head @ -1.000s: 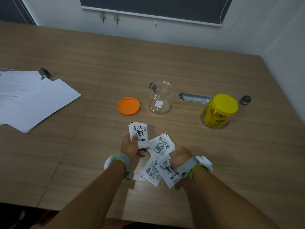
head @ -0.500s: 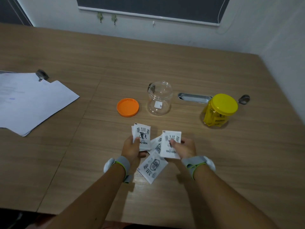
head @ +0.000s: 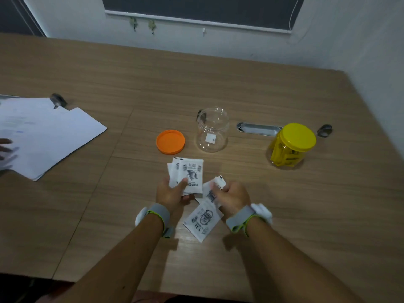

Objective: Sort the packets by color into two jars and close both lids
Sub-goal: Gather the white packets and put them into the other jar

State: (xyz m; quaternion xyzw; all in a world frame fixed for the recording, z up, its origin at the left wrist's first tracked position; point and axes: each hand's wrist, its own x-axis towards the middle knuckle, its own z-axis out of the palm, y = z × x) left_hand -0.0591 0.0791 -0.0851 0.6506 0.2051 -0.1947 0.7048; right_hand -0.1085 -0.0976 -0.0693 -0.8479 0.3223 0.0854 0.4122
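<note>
My left hand (head: 171, 193) grips a fanned stack of white packets (head: 189, 174), held upright just in front of the orange lid (head: 170, 142). My right hand (head: 232, 197) is low over the table beside it, fingers curled on another white packet (head: 219, 183); the hand is blurred. One more white packet (head: 203, 220) lies flat between my wrists. The clear jar (head: 212, 130) stands open, with its orange lid lying to its left. Further right stands a jar (head: 286, 157) full of yellow packets, its yellow lid (head: 298, 137) on top.
A pile of white papers (head: 48, 134) covers the table's left side, and another person's fingers (head: 6, 149) rest on it at the frame edge. A metal cable slot (head: 258, 129) sits between the jars. The wall runs close along the right.
The packet my right hand was holding up now sits on the front of the left hand's stack. My right hand has dropped back onto the packets on the table.
</note>
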